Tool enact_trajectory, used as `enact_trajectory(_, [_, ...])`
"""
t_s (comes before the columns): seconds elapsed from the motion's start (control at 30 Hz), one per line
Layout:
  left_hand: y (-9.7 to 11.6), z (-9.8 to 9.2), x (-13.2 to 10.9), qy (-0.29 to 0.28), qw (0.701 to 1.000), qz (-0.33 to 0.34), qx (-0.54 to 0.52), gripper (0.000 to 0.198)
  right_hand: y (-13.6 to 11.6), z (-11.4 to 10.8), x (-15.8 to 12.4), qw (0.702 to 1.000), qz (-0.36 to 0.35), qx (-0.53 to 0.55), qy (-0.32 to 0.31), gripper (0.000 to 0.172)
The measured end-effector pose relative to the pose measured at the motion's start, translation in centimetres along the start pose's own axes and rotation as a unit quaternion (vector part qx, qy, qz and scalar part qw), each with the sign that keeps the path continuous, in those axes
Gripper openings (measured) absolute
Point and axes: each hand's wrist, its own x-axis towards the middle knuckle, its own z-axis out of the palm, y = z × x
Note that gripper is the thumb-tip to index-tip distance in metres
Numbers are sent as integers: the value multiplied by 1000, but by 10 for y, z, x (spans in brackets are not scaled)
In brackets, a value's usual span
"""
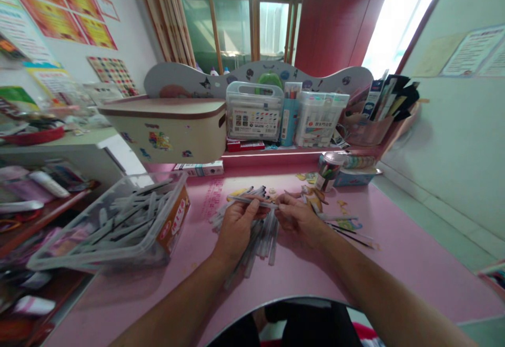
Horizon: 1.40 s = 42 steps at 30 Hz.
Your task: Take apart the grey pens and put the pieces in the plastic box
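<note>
My left hand [236,226] is closed around a slim, greyish, translucent pen-like stick [240,198], held nearly level above the desk. The fingers of my right hand [298,215] pinch its right end, so both hands meet on it. Beneath and between them lies a loose pile of similar translucent sticks [266,236], some with dark ends. Just right of my right hand, a few thin dark sticks [351,231] and a pale one [339,217] rest on the desk. Whatever my right fingertips cover is hidden.
A clear plastic bin [130,263] full of similar sticks stands at left on the pink desk [394,278]. Behind are a lidded cream box [169,136], a clear marker case [254,121], another pen case [321,121], a jar [329,171] and a pink holder [366,129].
</note>
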Motion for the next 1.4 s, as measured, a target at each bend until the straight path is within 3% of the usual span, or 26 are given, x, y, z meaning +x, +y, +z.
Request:
enact_trajectory(0.2, [-1, 1, -1, -10, 1000, 2, 9, 24, 3, -4, 2, 998, 43, -50, 15, 43])
enact_trajectory(0.57, [5, 2, -3, 58, 998, 26, 6, 24, -1, -8, 1, 998, 49, -9, -38, 32])
enact_trajectory(0.83, [6, -5, 6, 101, 990, 60, -74, 26, 6, -15, -2, 988, 71, -11, -140, 27])
enact_trajectory(1.1, [11, -3, 4, 129, 960, 226, -104, 17, -4, -13, 0, 996, 62, 4, -69, 27])
enact_trajectory(1.4, [22, -8, 12, 177, 943, 208, -190, 18, 2, -22, 5, 994, 75, 28, -81, 26])
